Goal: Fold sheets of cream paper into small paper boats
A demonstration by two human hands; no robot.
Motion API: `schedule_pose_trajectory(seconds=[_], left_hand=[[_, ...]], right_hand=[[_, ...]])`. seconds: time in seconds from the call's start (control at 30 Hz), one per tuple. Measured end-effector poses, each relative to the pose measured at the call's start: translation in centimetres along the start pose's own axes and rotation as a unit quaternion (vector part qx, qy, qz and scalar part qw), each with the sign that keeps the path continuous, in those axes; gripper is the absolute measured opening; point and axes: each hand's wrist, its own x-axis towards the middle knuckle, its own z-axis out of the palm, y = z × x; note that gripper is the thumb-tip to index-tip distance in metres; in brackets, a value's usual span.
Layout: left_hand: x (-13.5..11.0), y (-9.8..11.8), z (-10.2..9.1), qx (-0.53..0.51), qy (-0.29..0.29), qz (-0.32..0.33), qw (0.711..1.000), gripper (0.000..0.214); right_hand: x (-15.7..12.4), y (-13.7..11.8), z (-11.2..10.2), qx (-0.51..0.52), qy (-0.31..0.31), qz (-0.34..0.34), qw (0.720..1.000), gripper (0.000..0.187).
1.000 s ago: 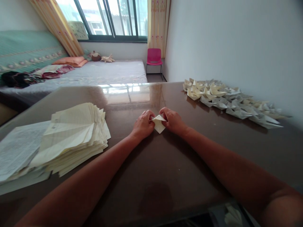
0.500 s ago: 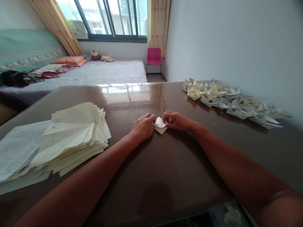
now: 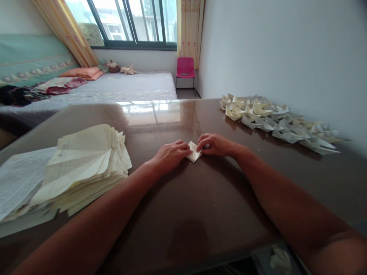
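A small cream piece of folded paper (image 3: 194, 153), diamond-shaped and flattened, lies on the brown table (image 3: 183, 198) between my hands. My left hand (image 3: 171, 154) holds its left corner, the fingers bent over that edge. On the opposite side, my right hand (image 3: 215, 145) grips the right corner between thumb and fingers. Both hands rest low, at the tabletop. Part of each side corner is hidden under the fingertips.
To the left lies a thick stack of paper sheets (image 3: 83, 160), with a printed sheet (image 3: 20, 179) beside it. Many folded paper boats (image 3: 266, 118) stand along the wall at the right. Beyond the table are a bed (image 3: 137, 84) and a pink chair (image 3: 185, 68).
The folded paper has gone from partly raised, with a peak in the middle, to a flat diamond. My left fingers have straightened somewhat over its edge.
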Motion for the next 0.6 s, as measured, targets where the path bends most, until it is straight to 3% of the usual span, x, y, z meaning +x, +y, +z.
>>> schedule_pose_trajectory(seconds=[0.13, 0.33, 0.5, 0.6], left_hand=[[-0.2, -0.3, 0.1, 0.013, 0.008, -0.033, 0.999, 0.031], [-0.3, -0.3, 0.1, 0.006, 0.012, -0.047, 0.999, 0.031], [-0.3, -0.2, 0.1, 0.028, 0.008, -0.051, 0.998, 0.029], [-0.3, -0.3, 0.1, 0.027, 0.022, -0.020, 0.999, 0.027]], right_hand=[[-0.2, 0.0, -0.4, 0.010, -0.020, -0.007, 1.000, 0.021], [0.4, 0.0, 0.9, -0.035, 0.043, -0.021, 0.998, 0.035], [0.4, -0.5, 1.9, -0.124, -0.056, 0.035, 0.990, 0.047], [0.2, -0.9, 2.1, -0.135, -0.099, 0.062, 0.984, 0.053]])
